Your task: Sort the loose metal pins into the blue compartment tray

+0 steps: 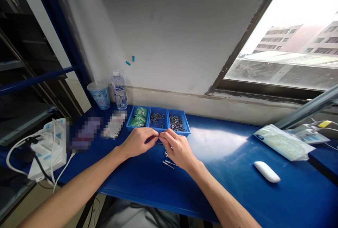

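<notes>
My left hand [139,141] and my right hand [176,147] meet fingertip to fingertip just in front of three blue bins. Both are pinched closed; whatever lies between the fingertips is too small to make out. The left bin [138,116] holds green-and-clear packets. Loose metal rivet-like pins [157,118] lie in the middle bin, and a denser heap of similar pins [176,123] fills the right one. Several more pins [168,164] are scattered on the blue table [148,182], partly under my right hand.
A cup [100,96], a water bottle [119,90] and two blurred items stand or lie at the back left. Power strips with cables [50,150] are at far left. On the right lie a white mouse [266,171] and a tissue pack [283,141].
</notes>
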`<action>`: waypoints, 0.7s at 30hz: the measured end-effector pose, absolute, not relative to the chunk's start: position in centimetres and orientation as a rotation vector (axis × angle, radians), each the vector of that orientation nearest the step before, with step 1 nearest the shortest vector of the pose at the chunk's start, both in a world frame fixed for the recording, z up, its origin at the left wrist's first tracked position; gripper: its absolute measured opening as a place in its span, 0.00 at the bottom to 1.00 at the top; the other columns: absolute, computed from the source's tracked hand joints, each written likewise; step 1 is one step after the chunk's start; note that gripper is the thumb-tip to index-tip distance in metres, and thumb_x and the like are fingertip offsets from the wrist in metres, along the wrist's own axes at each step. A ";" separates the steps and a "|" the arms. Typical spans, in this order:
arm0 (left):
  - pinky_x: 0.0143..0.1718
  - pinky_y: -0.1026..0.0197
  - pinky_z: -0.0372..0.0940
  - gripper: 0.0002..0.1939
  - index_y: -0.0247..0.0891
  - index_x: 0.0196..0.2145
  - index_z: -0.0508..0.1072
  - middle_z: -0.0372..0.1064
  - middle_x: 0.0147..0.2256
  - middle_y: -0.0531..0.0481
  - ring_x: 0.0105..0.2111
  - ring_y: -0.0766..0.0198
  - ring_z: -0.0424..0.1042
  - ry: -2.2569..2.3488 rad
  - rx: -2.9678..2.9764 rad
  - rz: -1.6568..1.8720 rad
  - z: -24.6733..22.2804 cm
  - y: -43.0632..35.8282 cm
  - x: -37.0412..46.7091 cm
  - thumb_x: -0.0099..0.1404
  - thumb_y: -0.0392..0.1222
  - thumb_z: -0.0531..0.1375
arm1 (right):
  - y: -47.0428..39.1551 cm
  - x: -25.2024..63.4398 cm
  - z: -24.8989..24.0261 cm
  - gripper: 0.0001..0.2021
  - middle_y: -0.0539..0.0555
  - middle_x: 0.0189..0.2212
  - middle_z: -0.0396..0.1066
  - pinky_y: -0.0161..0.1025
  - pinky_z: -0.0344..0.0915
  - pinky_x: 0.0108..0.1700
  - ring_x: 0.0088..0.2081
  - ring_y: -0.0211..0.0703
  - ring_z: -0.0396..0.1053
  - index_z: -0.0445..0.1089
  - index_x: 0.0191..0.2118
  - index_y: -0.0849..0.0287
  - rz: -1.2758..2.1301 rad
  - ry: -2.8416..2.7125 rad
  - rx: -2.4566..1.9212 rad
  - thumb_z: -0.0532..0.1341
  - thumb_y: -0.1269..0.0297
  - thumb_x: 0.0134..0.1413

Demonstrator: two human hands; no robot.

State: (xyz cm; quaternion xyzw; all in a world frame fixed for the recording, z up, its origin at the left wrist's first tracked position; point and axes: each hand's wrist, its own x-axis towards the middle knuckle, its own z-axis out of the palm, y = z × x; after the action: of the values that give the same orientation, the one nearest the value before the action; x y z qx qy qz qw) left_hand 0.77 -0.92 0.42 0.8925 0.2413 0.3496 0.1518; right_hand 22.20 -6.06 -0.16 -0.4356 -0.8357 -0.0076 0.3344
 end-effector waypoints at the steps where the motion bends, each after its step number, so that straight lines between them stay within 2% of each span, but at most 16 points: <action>1: 0.34 0.62 0.62 0.06 0.38 0.40 0.75 0.74 0.32 0.52 0.31 0.64 0.72 0.693 2.565 1.008 0.4 -0.9 0.7 0.76 0.38 0.58 | -6.1 22.2 -0.1 0.16 0.53 0.37 0.73 0.35 0.59 0.32 0.30 0.37 0.70 0.71 0.46 0.57 -0.018 -2.181 -1.135 0.47 0.63 0.80; 8: 0.34 0.62 0.62 0.08 0.38 0.40 0.76 0.74 0.31 0.52 0.30 0.63 0.72 0.712 2.562 1.003 0.3 -0.9 0.7 0.76 0.40 0.58 | -6.0 22.3 -0.3 0.12 0.54 0.39 0.76 0.36 0.58 0.31 0.30 0.39 0.72 0.70 0.49 0.58 -0.041 -2.191 -1.142 0.49 0.63 0.79; 17: 0.35 0.62 0.63 0.07 0.39 0.41 0.76 0.75 0.33 0.51 0.32 0.63 0.73 0.695 2.562 0.988 0.2 -0.8 0.7 0.76 0.39 0.58 | -5.9 22.4 -0.2 0.15 0.53 0.36 0.75 0.36 0.59 0.32 0.30 0.38 0.72 0.70 0.45 0.57 -0.034 -2.211 -1.141 0.47 0.63 0.80; 21: 0.35 0.61 0.63 0.08 0.39 0.40 0.76 0.75 0.32 0.51 0.31 0.63 0.73 0.708 2.557 0.990 0.3 -0.9 0.8 0.77 0.40 0.58 | -5.9 22.4 -0.4 0.13 0.53 0.38 0.76 0.36 0.59 0.32 0.30 0.39 0.72 0.69 0.47 0.57 -0.031 -2.199 -1.128 0.49 0.62 0.79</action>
State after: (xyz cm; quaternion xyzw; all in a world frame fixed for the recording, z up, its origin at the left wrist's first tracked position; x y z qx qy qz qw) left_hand 0.76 -0.89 0.28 0.8921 0.2469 0.3456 0.1543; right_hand 22.41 -5.92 -0.38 -0.4311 -0.8402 -0.0117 0.3288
